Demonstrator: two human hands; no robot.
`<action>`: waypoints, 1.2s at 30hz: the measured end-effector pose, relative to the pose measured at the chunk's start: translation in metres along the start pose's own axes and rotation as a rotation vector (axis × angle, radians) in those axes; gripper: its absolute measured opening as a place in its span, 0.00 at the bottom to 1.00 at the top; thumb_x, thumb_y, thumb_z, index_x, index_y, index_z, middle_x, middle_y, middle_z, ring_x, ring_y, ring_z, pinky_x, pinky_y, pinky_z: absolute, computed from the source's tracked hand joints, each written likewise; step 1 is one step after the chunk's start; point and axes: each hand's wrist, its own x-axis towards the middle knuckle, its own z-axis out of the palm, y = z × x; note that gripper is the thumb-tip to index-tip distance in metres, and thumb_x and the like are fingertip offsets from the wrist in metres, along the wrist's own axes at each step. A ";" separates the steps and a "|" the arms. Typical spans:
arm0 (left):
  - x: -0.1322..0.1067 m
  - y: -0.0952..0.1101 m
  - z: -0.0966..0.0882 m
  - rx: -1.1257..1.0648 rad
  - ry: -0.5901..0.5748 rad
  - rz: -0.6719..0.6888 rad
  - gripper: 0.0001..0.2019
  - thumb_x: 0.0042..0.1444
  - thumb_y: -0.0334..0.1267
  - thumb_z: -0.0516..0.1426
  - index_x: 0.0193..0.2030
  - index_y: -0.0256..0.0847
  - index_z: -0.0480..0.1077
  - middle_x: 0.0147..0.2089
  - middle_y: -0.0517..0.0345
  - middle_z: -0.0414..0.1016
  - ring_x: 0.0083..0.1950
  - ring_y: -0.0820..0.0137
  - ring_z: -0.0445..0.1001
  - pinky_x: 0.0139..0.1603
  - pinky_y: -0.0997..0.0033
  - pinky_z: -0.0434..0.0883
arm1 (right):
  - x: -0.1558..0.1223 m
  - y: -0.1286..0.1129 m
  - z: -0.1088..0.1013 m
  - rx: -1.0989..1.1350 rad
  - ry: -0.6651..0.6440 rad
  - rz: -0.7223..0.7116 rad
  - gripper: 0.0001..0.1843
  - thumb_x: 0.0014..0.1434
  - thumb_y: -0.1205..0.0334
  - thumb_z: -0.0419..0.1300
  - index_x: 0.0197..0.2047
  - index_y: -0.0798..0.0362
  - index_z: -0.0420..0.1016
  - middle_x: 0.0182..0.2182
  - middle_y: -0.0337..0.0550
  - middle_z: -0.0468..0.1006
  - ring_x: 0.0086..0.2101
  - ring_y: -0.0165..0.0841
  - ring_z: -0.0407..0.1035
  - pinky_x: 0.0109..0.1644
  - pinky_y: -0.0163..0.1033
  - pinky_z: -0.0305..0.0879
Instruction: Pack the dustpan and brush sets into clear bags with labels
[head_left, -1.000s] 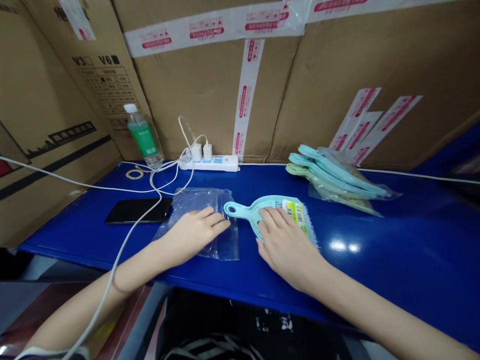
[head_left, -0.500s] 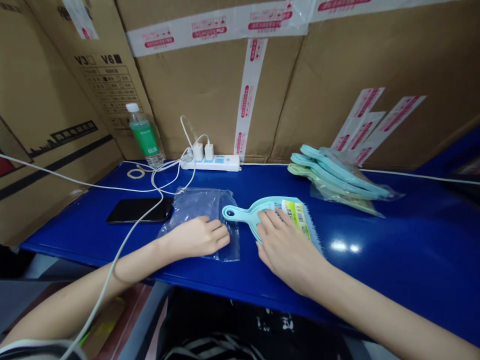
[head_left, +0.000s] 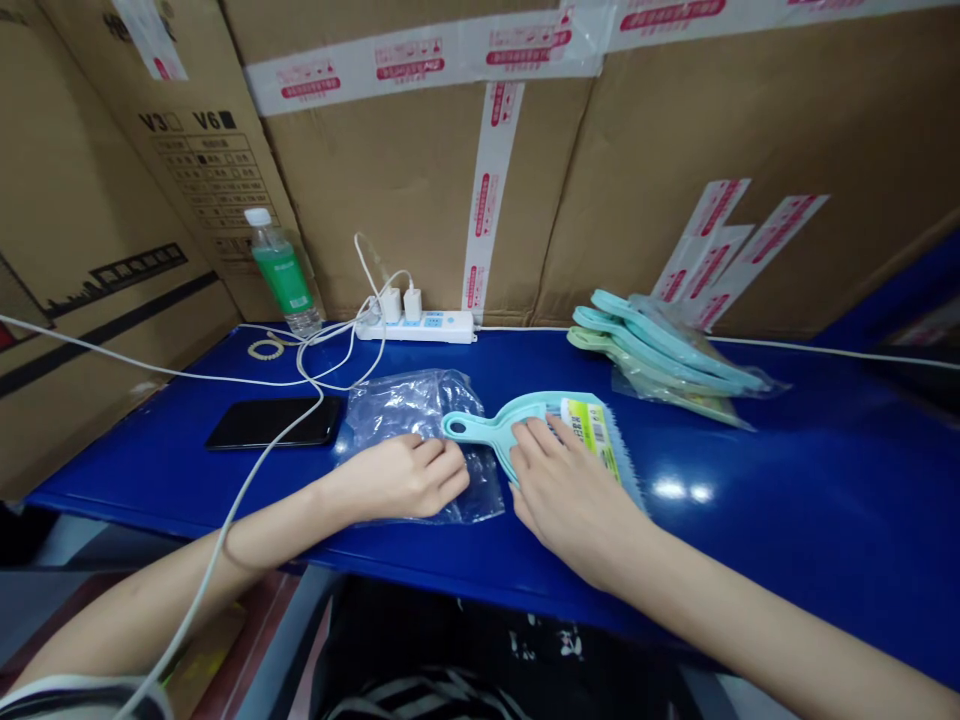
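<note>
A clear plastic bag [head_left: 409,410] lies crumpled on the blue table [head_left: 787,500]. My left hand [head_left: 405,478] rests on its near edge with the fingers curled, pinching the film. A light teal dustpan-and-brush set [head_left: 540,425] with a yellow-green label lies just right of the bag, its handle pointing left over the bag's edge. My right hand [head_left: 574,490] lies flat on the set with fingers stretched out, pressing it down.
Bagged teal sets [head_left: 660,350] are stacked at the back right. A black phone [head_left: 274,422], white cables [head_left: 300,380], a power strip [head_left: 416,325], a green-labelled bottle [head_left: 279,270] and a bead bracelet [head_left: 266,349] sit at the left. Taped cardboard boxes [head_left: 420,170] wall the back.
My left hand has curled from flat to pinching and pulled the bag rightward, bunching it up under the dustpan's handle. My right hand stays on the set.
</note>
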 end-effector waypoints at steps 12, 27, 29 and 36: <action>0.008 0.001 0.016 -0.134 0.108 -0.054 0.13 0.63 0.24 0.46 0.31 0.38 0.66 0.29 0.61 0.72 0.27 0.75 0.69 0.24 0.75 0.65 | -0.003 0.000 0.010 0.028 -0.016 -0.092 0.16 0.60 0.57 0.54 0.39 0.60 0.78 0.45 0.58 0.77 0.47 0.48 0.69 0.55 0.52 0.65; 0.009 -0.002 0.002 -0.627 -0.176 -0.002 0.11 0.60 0.32 0.48 0.43 0.36 0.70 0.42 0.50 0.76 0.38 0.68 0.72 0.32 0.70 0.69 | -0.003 0.010 0.003 0.042 0.015 -0.079 0.15 0.60 0.63 0.50 0.38 0.59 0.77 0.43 0.58 0.77 0.46 0.48 0.67 0.54 0.54 0.63; 0.010 0.003 -0.004 -0.708 -0.228 -0.026 0.15 0.59 0.43 0.52 0.46 0.35 0.70 0.42 0.48 0.76 0.38 0.66 0.72 0.31 0.69 0.70 | -0.003 0.005 0.007 0.024 0.022 -0.083 0.16 0.58 0.64 0.51 0.40 0.60 0.78 0.45 0.59 0.76 0.49 0.49 0.66 0.56 0.53 0.62; 0.012 0.034 -0.011 -0.479 -0.309 -0.085 0.18 0.61 0.31 0.50 0.55 0.28 0.66 0.51 0.43 0.75 0.40 0.65 0.72 0.29 0.68 0.68 | -0.004 -0.002 0.006 -0.027 0.013 -0.087 0.18 0.56 0.64 0.51 0.42 0.61 0.79 0.47 0.60 0.76 0.51 0.50 0.65 0.55 0.53 0.62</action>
